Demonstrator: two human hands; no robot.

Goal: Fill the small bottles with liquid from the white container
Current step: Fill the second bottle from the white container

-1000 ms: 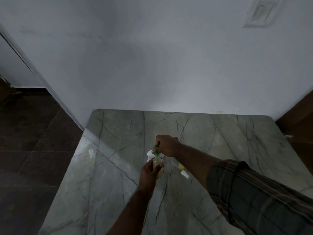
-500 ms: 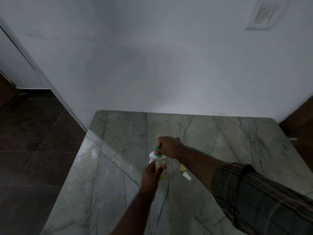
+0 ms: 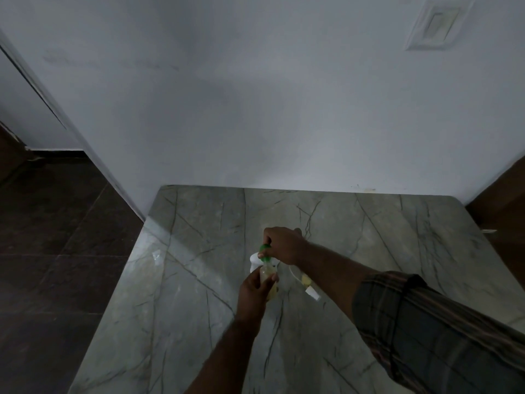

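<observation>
At centre of marble tabletop (image 3: pixel 184 280), left to right: left hand (image 3: pixel 251 294) curled round upright small bottle (image 3: pixel 269 282) of yellowish liquid; white container (image 3: pixel 253 261) just behind; green cap (image 3: pixel 264 247) pinched by right hand (image 3: pixel 284 244); second small bottle (image 3: pixel 307 281), white-capped, lying beside.

Dark plaid sleeve (image 3: pixel 443 331), cuff rolled, on right arm (image 3: pixel 335 268)
</observation>
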